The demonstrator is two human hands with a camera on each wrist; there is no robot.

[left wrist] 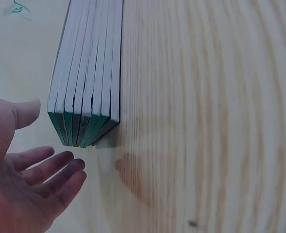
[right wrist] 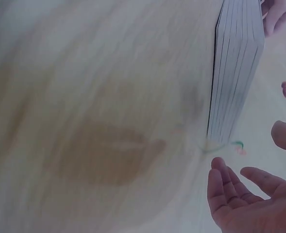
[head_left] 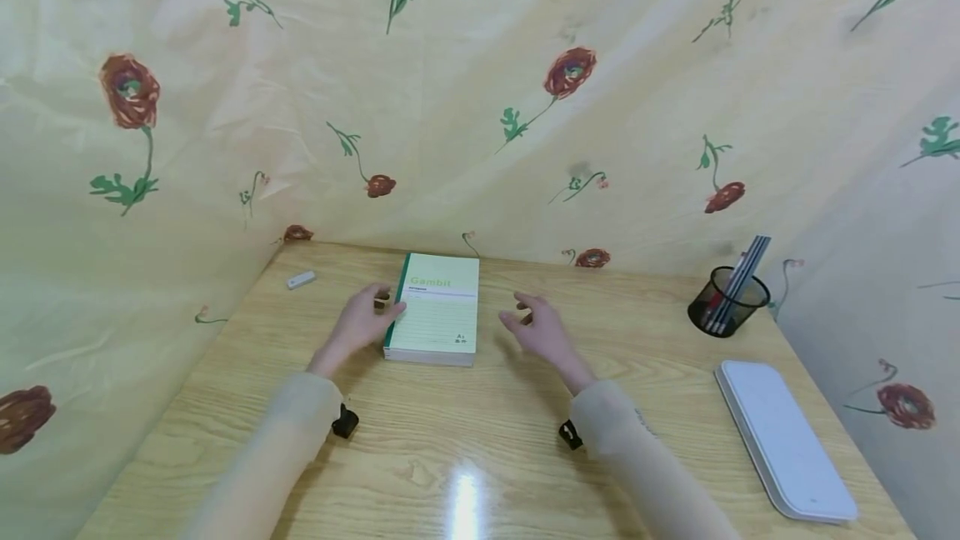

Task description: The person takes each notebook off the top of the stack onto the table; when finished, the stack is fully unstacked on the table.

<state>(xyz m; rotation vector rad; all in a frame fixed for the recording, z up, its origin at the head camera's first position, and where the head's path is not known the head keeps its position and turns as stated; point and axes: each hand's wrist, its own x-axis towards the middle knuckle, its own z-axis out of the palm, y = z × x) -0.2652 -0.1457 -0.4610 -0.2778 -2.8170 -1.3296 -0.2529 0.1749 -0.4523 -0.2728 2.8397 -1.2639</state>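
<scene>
A stack of several notebooks (head_left: 438,307) with pale green "Gambit" covers and dark green spines lies flat on the wooden table. At its left side is my left hand (head_left: 365,317), thumb tip overlapping the cover in the head view. The left wrist view shows that thumb and the spread fingers (left wrist: 60,167) close to the green spines (left wrist: 84,128), with a gap between. To the right of the stack, my right hand (head_left: 542,330) hovers apart from it, thumb and fingers parted and holding nothing. Page edges (right wrist: 235,68) face it in the right wrist view.
A small white eraser-like block (head_left: 301,280) lies at the back left. On the right stand a black mesh pen cup (head_left: 729,307) with pencils and, nearer, a white flat case (head_left: 783,440). Flower-patterned cloth (head_left: 450,107) hangs behind the table (head_left: 420,457) and along its sides.
</scene>
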